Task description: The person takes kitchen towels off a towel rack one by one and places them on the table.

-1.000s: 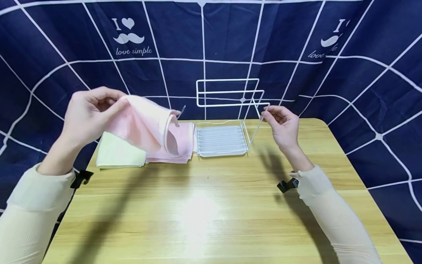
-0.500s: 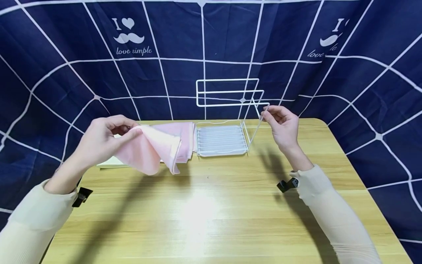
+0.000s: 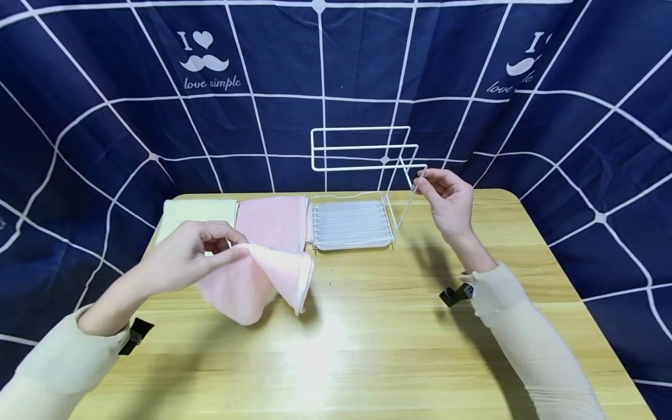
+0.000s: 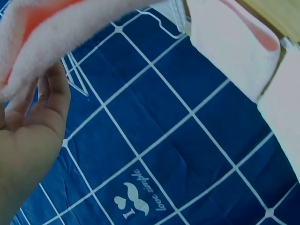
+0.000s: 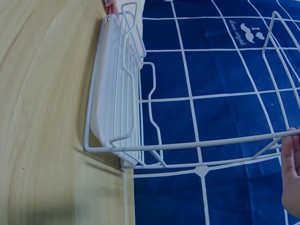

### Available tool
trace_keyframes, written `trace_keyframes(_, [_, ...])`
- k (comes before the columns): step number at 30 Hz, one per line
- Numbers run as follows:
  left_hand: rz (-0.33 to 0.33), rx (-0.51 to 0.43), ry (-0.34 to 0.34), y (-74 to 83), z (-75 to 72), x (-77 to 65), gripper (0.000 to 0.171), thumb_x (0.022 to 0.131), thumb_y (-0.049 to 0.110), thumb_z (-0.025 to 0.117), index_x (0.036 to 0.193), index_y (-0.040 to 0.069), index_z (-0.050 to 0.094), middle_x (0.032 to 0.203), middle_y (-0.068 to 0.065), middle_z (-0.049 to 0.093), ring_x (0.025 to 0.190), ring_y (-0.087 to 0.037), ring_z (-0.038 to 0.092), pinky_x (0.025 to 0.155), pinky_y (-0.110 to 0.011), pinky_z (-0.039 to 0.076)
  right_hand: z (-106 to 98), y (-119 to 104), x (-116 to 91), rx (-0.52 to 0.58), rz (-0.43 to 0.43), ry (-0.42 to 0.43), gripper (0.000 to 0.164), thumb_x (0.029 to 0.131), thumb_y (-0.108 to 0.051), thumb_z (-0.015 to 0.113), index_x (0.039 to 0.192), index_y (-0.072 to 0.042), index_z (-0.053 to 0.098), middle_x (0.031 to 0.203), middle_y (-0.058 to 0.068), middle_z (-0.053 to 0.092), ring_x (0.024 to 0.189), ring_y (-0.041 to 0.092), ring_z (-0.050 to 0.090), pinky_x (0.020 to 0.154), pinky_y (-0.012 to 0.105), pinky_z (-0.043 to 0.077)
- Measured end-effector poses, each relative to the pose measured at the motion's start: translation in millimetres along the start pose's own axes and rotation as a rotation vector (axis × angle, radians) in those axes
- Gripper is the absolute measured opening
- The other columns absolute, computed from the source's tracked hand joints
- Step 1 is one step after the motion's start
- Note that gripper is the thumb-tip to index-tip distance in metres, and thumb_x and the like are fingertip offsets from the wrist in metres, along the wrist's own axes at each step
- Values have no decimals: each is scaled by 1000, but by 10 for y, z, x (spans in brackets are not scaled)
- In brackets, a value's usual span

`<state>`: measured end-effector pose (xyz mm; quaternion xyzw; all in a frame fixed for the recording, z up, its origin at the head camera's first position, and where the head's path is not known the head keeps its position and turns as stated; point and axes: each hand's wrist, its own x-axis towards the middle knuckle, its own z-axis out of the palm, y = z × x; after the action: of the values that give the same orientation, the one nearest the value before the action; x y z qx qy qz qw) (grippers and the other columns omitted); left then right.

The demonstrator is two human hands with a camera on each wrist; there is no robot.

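Note:
My left hand [image 3: 181, 256] pinches a pink towel [image 3: 238, 294] by its upper edge, and the cloth hangs in a loose fold over the table. In the left wrist view this towel [image 4: 51, 40] drapes above the fingers. At the right, my right hand [image 3: 446, 201] grips the slanted side wire of a white wire rack [image 3: 367, 168] near its top corner. The right wrist view shows the hand [image 5: 291, 173] at the end of that rack wire [image 5: 197, 144]. The rack stands upright, with a white drip tray [image 3: 349, 224] in its base.
A folded pink towel [image 3: 273, 217] lies against the rack's left side. Left of it is a folded pale yellow towel [image 3: 202, 209], partly hidden by my left hand. Behind the wooden table [image 3: 378, 338] hangs a dark blue curtain [image 3: 283, 64] with white lines.
My left hand has come down and toward the front with the pink towel, moving slightly right and uncovering more of the folded towels. My right hand stays on the rack.

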<state>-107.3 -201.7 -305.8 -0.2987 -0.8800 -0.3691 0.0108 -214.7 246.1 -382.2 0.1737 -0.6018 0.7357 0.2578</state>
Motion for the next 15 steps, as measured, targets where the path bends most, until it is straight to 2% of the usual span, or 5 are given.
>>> trace_keyframes(3, [23,-44,-66,45,37,-38,6,96,12,76,94,17,78,75,13,65,69,0,57,60,-19,46,3,-1,5,-14,1,7,13,91,19,67,103,21,66,91,-1,80,74,7,74,72,18,60])
trace_keyframes(6, [41,-81,-136,95,69,-80,3,97,13,75,96,15,77,78,14,64,71,1,57,62,-19,47,8,1,10,-1,6,14,12,91,20,66,102,20,67,91,-1,80,74,7,74,72,18,60])
trace_keyframes(12, [100,-151,-257,210,138,-199,13,98,7,73,99,20,76,84,14,63,75,2,56,63,-20,49,12,-1,6,11,7,13,19,91,20,66,98,4,74,91,-1,80,75,7,74,72,18,60])
trace_keyframes(15, [127,-163,-302,273,180,-270,13,100,10,71,101,22,75,84,14,63,76,2,55,62,-20,49,14,-6,5,13,7,13,16,91,19,66,99,7,74,90,-1,80,74,8,74,72,18,60])
